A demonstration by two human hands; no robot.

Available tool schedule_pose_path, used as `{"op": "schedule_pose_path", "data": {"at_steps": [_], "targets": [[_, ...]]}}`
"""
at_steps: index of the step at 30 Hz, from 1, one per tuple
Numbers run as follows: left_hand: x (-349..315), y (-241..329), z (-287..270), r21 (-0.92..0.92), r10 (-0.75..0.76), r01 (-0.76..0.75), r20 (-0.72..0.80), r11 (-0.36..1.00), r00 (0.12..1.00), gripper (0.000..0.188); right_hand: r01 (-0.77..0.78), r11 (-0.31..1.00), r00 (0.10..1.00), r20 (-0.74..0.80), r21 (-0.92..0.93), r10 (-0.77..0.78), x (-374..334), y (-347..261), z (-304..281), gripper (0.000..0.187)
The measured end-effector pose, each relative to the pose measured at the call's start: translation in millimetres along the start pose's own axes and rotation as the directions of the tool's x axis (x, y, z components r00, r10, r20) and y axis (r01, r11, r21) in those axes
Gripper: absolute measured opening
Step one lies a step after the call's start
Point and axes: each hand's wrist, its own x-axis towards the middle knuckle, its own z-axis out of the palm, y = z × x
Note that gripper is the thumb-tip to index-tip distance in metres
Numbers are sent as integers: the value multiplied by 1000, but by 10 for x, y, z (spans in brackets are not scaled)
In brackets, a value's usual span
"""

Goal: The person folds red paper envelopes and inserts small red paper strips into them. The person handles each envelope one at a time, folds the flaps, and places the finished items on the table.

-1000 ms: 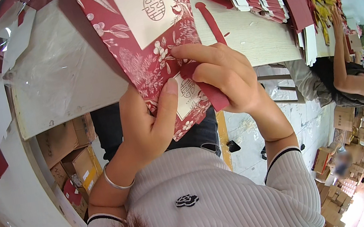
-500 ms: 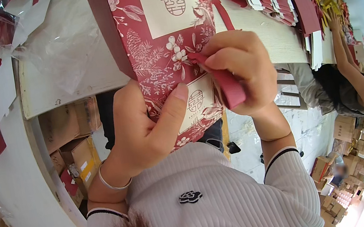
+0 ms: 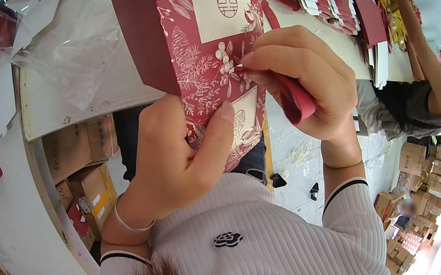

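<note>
Several left-hand fingers (image 3: 215,133) grip a red floral box (image 3: 197,65) while right-hand fingers (image 3: 284,60) pinch a red ribbon (image 3: 301,105).

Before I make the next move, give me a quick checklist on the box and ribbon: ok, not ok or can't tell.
1. Left hand has a grip on the red floral box: ok, thumb across its printed front.
2. Right hand has the red ribbon: ok, a loop of it hangs below the fingertips.
3. Ribbon attached to the box: cannot tell, the right hand covers that spot.
4. Box resting on the white table: cannot tell, its far end runs out of the picture.
5. Tabletop left of the box free of loose stuff: not ok, clear plastic lies there.
6. Co-worker's arm away from the box: ok, at far right.
</note>
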Motion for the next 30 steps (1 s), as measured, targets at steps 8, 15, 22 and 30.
{"op": "schedule_pose_path", "data": {"at_steps": [8,15,22,30], "targets": [[30,-14,44,-51,9,-9,9,999,1000,12,111,971,993,65,-214,-100,-19,-50,9,24],[75,-72,-38,-749,-322,445,319,490,891,29,-193,981,976,100,8,192,19,86,31,18],[-71,-534,45,-931,-245,346,311,117,918,32,-390,900,908,241,196,342,65,222,-3,15],[96,-310,116,-416,-229,251,103,874,968,16,-286,953,908,343,95,239,127,236,-52,19]]}}
